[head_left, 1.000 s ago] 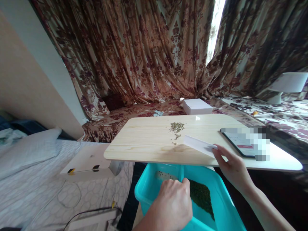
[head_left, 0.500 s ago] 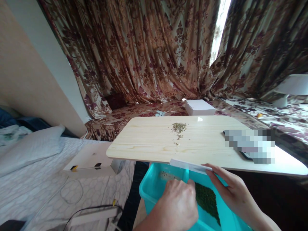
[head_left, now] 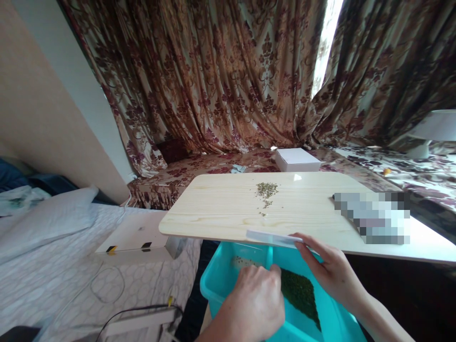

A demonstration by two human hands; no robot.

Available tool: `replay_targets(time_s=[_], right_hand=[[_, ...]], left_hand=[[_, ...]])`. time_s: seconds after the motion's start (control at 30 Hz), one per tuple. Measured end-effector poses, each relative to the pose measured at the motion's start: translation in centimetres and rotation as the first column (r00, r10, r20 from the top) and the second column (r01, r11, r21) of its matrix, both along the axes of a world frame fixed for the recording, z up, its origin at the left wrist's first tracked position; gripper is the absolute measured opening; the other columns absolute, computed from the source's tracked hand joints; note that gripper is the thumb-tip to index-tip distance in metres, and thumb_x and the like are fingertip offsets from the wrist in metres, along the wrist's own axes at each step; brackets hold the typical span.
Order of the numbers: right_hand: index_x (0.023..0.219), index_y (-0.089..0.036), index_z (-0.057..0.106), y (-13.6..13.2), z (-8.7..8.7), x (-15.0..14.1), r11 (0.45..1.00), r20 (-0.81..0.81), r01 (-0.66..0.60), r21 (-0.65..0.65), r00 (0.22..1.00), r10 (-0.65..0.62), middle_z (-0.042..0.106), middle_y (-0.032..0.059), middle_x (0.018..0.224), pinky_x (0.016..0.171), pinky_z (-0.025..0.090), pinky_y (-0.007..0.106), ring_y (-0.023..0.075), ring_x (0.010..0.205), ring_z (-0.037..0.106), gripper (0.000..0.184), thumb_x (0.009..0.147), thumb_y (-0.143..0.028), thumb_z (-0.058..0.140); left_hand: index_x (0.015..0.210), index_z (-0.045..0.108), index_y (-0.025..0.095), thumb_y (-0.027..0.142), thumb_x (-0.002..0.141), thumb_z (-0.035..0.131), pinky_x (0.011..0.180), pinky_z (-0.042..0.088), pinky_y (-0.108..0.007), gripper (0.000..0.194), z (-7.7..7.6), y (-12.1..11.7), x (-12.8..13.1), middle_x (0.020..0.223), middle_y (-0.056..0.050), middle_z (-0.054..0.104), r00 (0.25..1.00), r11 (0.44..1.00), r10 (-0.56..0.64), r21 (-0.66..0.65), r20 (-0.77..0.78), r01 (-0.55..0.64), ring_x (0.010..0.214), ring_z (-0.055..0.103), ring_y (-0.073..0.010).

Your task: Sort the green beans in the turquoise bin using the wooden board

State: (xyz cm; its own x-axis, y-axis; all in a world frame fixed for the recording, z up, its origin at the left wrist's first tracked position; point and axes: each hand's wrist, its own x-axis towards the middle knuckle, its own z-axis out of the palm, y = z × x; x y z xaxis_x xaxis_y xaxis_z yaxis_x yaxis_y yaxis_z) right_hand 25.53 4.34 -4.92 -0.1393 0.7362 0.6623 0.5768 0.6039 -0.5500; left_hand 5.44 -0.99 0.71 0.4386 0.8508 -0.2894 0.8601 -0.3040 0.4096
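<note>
My left hand (head_left: 254,301) is closed at the middle divider of a teal plastic bin (head_left: 210,285), which hangs at the near edge of the wooden table (head_left: 213,204). What its fingers grip underneath is hidden. In the bin's right compartment lies a mass of dark green grains (head_left: 301,292); pale bits with dark specks (head_left: 244,261) show in the left one. Between thumb and fingers, my right hand (head_left: 326,266) pinches the right end of a flat white card (head_left: 269,236), held along the table's near edge above the bin. Small greenish grains (head_left: 266,191) lie scattered on the tabletop.
A blurred-out tablet-like device (head_left: 374,218) rests on the table's right side. Beyond the table stands a white box (head_left: 298,159). To the left, a bed bears a white case (head_left: 138,232), cables and a pillow (head_left: 64,206).
The white card in my right hand has come down and left from the tabletop to its near edge. My left hand and the bin shifted slightly right, then back. The grain pile looks unchanged.
</note>
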Motion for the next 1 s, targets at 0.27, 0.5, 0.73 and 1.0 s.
replay_targets(time_s=[0.27, 0.5, 0.73, 1.0], right_hand=[[0.099, -0.023, 0.076, 4.7, 0.4, 1.9, 0.948, 0.041, 0.274, 0.163, 0.958, -0.284, 0.084, 0.0064, 0.081, 0.060, 0.062, 0.030, 0.0239, 0.068, 0.079, 0.032, 0.098, -0.044, 0.052], [0.099, -0.024, 0.077, 5.0, 0.4, 1.3, 0.950, 0.094, 0.271, 0.154, 0.953, -0.287, 0.085, 0.0078, 0.087, 0.061, 0.061, 0.032, 0.0249, 0.067, 0.080, 0.032, 0.097, -0.041, 0.051], [0.101, -0.026, 0.077, 4.5, 0.7, 0.7, 0.959, 0.133, 0.239, 0.153, 0.956, -0.260, 0.085, 0.0062, 0.089, 0.061, 0.061, 0.031, 0.0235, 0.066, 0.079, 0.032, 0.098, -0.042, 0.049], [0.103, -0.026, 0.077, 5.4, 1.0, -0.2, 0.964, 0.162, 0.221, 0.147, 0.956, -0.244, 0.085, 0.0065, 0.090, 0.068, 0.062, 0.032, 0.0246, 0.076, 0.081, 0.030, 0.098, -0.036, 0.049]], left_hand=[[0.116, 0.066, 0.019, 0.014, 0.096, 0.036, 0.093, 0.048, -0.041, 0.036, -0.9, -0.1, -3.7, 0.105, -0.013, 0.073, 0.991, 0.991, 0.119, 0.075, -0.064, -0.115, 0.106, 0.066, -0.0319], [0.117, 0.065, 0.021, 0.016, 0.099, 0.038, 0.091, 0.046, -0.036, 0.033, -1.5, 0.5, -5.7, 0.106, -0.009, 0.074, 0.976, 0.978, 0.201, 0.068, -0.078, -0.196, 0.105, 0.067, -0.0287], [0.116, 0.066, 0.020, 0.015, 0.098, 0.038, 0.090, 0.046, -0.036, 0.033, -1.5, 0.6, -6.0, 0.105, -0.010, 0.074, 0.972, 0.973, 0.223, 0.077, -0.069, -0.218, 0.106, 0.067, -0.0288], [0.114, 0.066, 0.021, 0.015, 0.098, 0.039, 0.089, 0.046, -0.034, 0.033, -1.6, 0.7, -6.1, 0.103, -0.009, 0.074, 0.974, 0.975, 0.216, 0.077, -0.070, -0.211, 0.105, 0.067, -0.0285]])
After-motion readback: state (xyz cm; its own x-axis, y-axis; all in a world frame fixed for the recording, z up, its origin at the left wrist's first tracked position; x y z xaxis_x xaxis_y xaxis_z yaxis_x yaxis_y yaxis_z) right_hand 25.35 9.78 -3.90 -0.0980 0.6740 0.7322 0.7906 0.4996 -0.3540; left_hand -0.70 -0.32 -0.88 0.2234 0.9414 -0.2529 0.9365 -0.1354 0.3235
